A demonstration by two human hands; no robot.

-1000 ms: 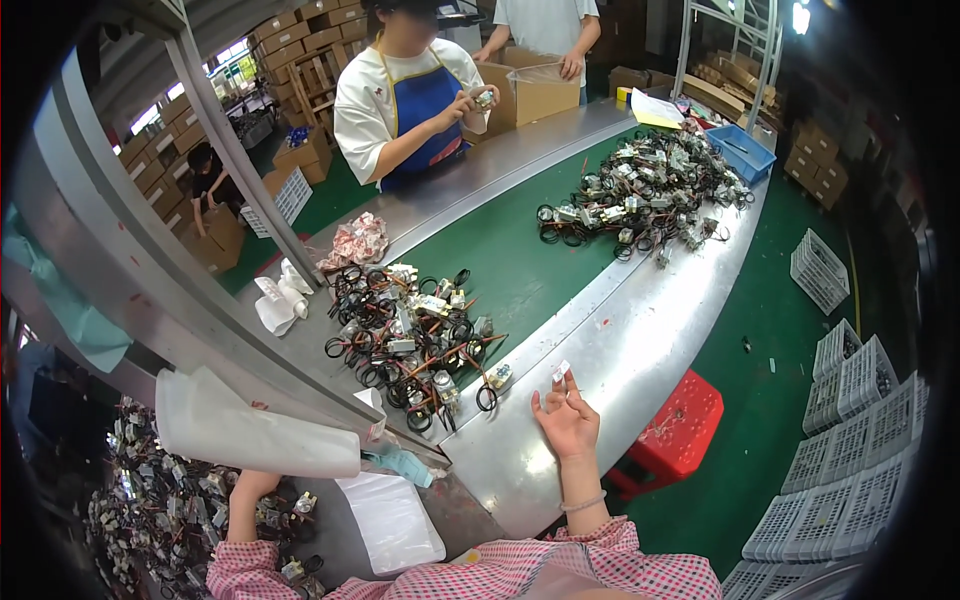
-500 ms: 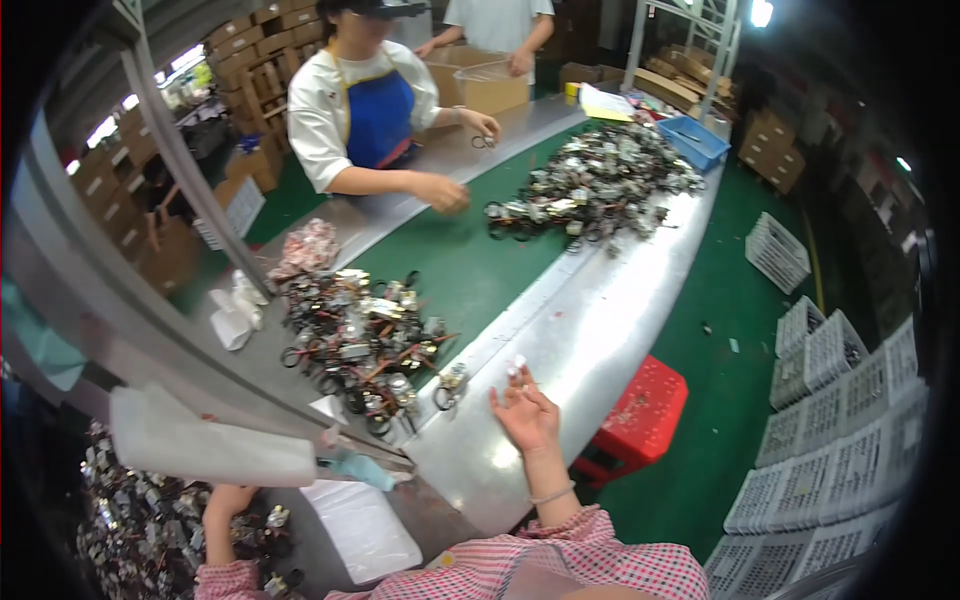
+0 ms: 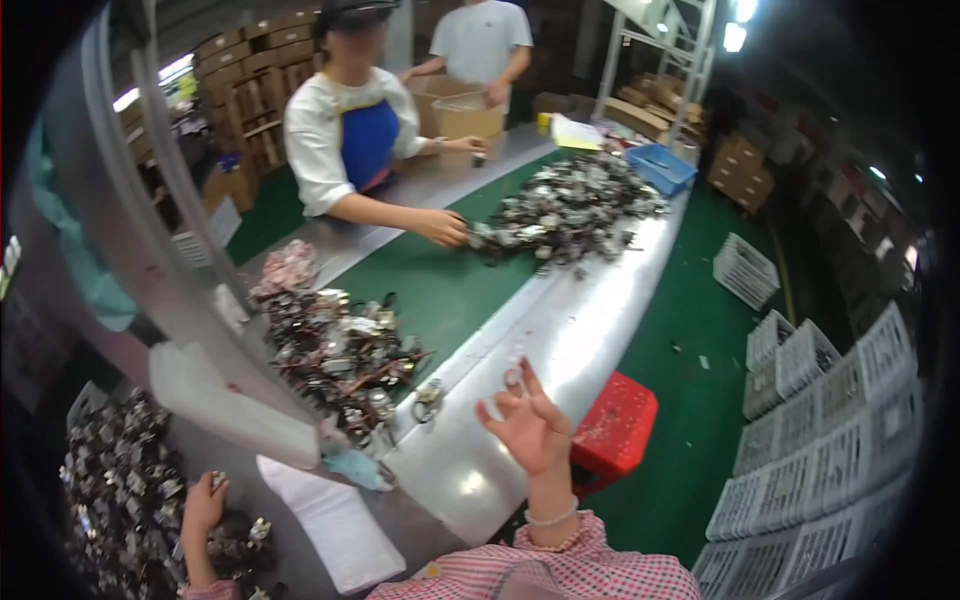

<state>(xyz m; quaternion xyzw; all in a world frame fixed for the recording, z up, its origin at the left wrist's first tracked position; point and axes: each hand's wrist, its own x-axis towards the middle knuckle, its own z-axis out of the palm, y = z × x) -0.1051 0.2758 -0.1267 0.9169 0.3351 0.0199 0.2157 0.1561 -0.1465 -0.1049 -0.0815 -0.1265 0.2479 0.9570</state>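
On the left, my left hand (image 3: 204, 505) lies at the edge of a heap of small metallic parts with dark wires (image 3: 120, 480). Its fingers curl together at a small shiny piece that I cannot make out. My right hand (image 3: 535, 430) is raised palm up over the metal edge of the bench (image 3: 460, 470), fingers apart. Small pale scraps (image 3: 517, 350) show blurred at its fingertips; whether they touch is unclear. Nearby, a single part with a black ring (image 3: 428, 400) lies beside a second heap of wired parts (image 3: 335, 350).
A white plastic sheet stack (image 3: 335, 525) lies between my arms. A metal post and a rolled white sheet (image 3: 225, 395) stand at left. Across the green bench a co-worker's hand (image 3: 440, 227) touches a far heap (image 3: 570, 205). A red stool (image 3: 620, 420) and white crates (image 3: 790, 480) are right.
The view has shifted. My left hand now shows beyond the rolled sheet that partly covered it. My right hand's fingers have spread, and the pale scraps look blurred. The co-worker's hand has reached the far heap.
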